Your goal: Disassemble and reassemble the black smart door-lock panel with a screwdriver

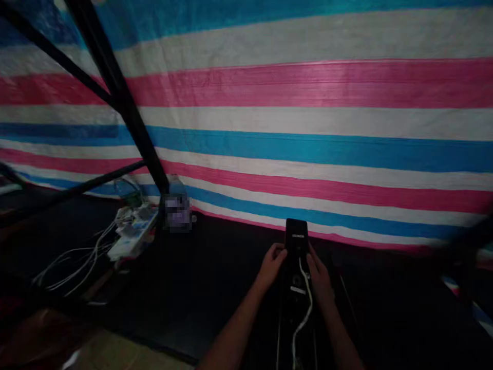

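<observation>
A black, upright rectangular device (297, 239) with small white labels stands in front of me, its exact kind too dark to make out. My left hand (272, 263) grips its left edge, thumb along the front. On the opposite edge, my right hand (319, 275) holds it with the fingers partly hidden behind. A pale cable (308, 303) runs from the front of the device down toward me between my forearms. Another white label (298, 290) shows on a dark part below.
A black surface (215, 288) stretches under my arms. To the left lie a white power strip (131, 239), tangled white cables (90, 262) and a bottle-like thing (177, 205) partly blurred out. Black metal poles (133, 118) cross in front of a striped tarpaulin (308, 149).
</observation>
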The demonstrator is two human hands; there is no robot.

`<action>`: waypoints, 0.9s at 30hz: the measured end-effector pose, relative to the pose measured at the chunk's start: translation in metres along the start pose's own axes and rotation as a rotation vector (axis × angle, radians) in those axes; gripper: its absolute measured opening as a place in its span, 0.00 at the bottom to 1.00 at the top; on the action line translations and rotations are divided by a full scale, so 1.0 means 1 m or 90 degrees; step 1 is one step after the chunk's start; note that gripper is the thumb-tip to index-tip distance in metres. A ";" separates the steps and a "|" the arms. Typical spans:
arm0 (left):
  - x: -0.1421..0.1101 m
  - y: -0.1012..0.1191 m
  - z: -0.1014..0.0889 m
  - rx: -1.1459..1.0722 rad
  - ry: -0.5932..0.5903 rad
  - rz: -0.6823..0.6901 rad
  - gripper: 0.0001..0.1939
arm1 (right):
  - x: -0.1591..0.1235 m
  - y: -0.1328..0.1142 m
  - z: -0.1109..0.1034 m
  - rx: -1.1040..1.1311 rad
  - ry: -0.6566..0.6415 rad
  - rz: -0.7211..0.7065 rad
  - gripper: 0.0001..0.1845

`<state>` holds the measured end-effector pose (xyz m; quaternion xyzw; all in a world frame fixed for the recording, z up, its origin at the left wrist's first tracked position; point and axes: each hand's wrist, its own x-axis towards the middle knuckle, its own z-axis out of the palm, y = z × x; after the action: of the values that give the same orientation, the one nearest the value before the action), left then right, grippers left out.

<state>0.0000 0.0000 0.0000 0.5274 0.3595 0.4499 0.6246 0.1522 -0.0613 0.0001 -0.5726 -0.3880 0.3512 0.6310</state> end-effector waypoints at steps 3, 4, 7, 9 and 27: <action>0.000 0.000 0.000 0.002 0.005 0.000 0.17 | 0.000 -0.004 -0.001 -0.012 0.001 0.007 0.38; 0.001 0.000 0.000 0.003 0.006 0.001 0.17 | 0.000 -0.006 -0.001 -0.014 0.000 0.010 0.38; 0.002 -0.001 0.000 0.008 0.011 0.007 0.16 | -0.001 -0.008 -0.002 -0.013 -0.009 0.026 0.40; 0.003 -0.001 -0.001 0.011 0.013 0.009 0.17 | -0.001 -0.008 -0.002 -0.013 -0.010 0.038 0.41; 0.004 -0.002 0.001 0.019 0.014 0.006 0.18 | 0.000 -0.006 -0.005 -0.033 0.010 0.030 0.38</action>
<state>0.0023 0.0038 -0.0016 0.5335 0.3705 0.4532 0.6106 0.1562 -0.0641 0.0062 -0.6005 -0.3782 0.3513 0.6107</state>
